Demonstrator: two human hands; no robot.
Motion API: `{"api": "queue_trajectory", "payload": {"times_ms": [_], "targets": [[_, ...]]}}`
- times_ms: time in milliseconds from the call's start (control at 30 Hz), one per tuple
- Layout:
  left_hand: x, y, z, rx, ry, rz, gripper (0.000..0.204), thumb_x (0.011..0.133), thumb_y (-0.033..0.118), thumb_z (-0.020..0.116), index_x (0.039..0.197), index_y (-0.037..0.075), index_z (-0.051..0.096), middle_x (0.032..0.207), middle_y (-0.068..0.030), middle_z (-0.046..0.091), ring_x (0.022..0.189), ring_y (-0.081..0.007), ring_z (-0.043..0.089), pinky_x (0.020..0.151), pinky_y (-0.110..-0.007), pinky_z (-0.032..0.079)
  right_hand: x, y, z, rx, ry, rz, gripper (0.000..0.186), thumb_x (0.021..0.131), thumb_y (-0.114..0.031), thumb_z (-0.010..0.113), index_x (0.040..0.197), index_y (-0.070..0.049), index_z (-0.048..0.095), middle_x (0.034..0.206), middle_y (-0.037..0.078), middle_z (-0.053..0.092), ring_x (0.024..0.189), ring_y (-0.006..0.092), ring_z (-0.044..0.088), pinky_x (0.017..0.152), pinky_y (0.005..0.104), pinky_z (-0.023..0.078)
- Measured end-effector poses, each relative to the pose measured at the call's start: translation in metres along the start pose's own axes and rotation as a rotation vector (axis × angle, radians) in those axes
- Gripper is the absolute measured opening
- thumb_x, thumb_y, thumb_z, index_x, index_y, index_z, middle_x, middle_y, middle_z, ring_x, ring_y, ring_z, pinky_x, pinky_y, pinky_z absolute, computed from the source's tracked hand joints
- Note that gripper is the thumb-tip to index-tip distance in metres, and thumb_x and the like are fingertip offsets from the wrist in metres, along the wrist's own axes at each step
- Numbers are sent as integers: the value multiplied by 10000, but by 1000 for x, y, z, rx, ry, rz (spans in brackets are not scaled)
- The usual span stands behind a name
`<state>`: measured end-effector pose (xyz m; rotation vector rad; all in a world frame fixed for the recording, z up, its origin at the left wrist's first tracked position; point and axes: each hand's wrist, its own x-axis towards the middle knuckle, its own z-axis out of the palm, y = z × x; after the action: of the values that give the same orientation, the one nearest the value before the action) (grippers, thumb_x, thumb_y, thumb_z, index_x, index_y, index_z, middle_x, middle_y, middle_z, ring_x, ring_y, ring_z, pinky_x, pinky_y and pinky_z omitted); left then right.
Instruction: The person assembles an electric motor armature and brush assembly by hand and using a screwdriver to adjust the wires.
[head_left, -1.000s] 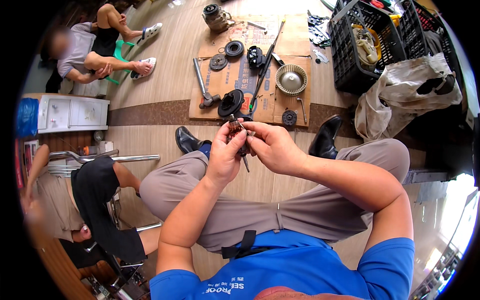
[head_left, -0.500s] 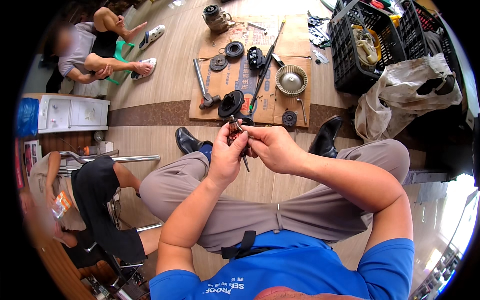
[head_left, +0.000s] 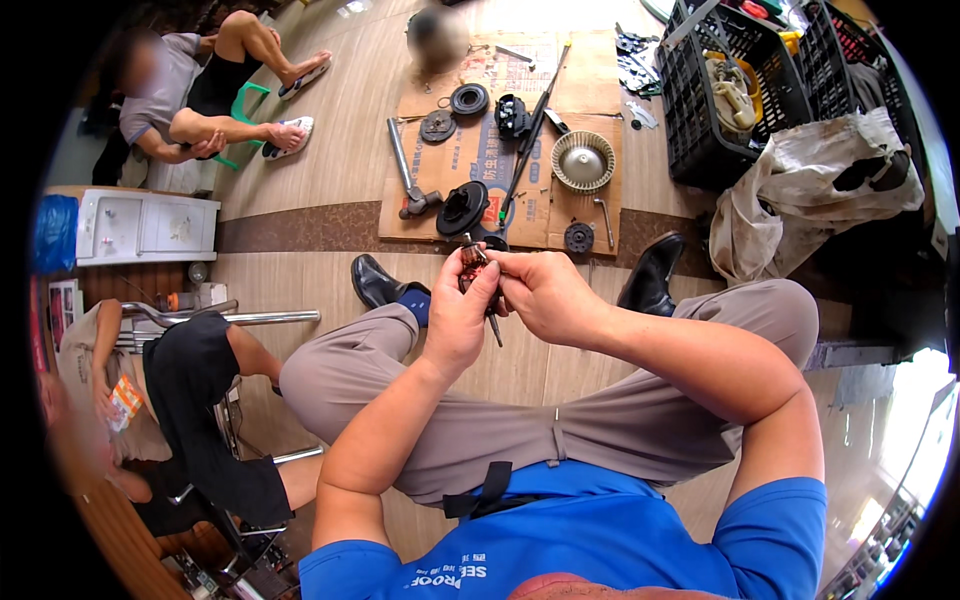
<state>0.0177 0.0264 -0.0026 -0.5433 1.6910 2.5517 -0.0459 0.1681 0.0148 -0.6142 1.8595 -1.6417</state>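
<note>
Between my legs, just in front of the cardboard, my left hand (head_left: 460, 315) is closed around a motor armature (head_left: 473, 256) with copper-coloured windings and a thin shaft pointing down toward me. Its upper end sticks out above my left thumb. My right hand (head_left: 550, 297) is pinched against the armature's right side; the fingertips partly cover it, and any small thing between them is hidden. Closest to both hands lies a round black motor cover (head_left: 462, 209) on the cardboard (head_left: 425, 213).
On the cardboard are a blower wheel (head_left: 583, 161), a hammer (head_left: 405, 170), a long black wiper arm (head_left: 538, 125), a wrench (head_left: 604, 220) and several round parts. Black crates (head_left: 720, 120) and a stained cloth (head_left: 800, 195) stand right. Two people sit at left.
The armature has tilted slightly in my hands, its lower shaft end shifting a little right. At the far left, the seated person's foot has moved into the other slipper.
</note>
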Motion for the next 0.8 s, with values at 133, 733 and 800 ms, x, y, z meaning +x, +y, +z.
{"api": "queue_trajectory", "payload": {"times_ms": [133, 733, 800], "targets": [[0, 2, 2, 91, 19, 20, 290, 969, 233, 597, 1160, 36, 503, 846, -12, 582, 658, -81, 557, 575, -233, 484, 1, 5, 6, 18, 64, -24, 302, 963, -40, 467, 1228, -40, 612, 703, 28, 588, 634, 74, 527, 610, 258, 489], [3, 5, -6, 90, -22, -24, 333, 989, 196, 564, 1261, 31, 468, 1034, -21, 586, 882, -88, 584, 744, -235, 498, 4, -3, 2, 64, 14, 21, 209, 924, -84, 501, 1048, 16, 636, 836, 217, 678, 746, 266, 691, 693, 356, 530], [4, 4, -6, 88, -24, -25, 325, 989, 199, 563, 1253, 31, 473, 1038, -23, 588, 897, -90, 587, 756, -237, 498, 4, -3, 2, 51, 21, 19, 210, 926, -84, 498, 1050, 15, 635, 835, 220, 677, 749, 271, 692, 694, 357, 530]]}}
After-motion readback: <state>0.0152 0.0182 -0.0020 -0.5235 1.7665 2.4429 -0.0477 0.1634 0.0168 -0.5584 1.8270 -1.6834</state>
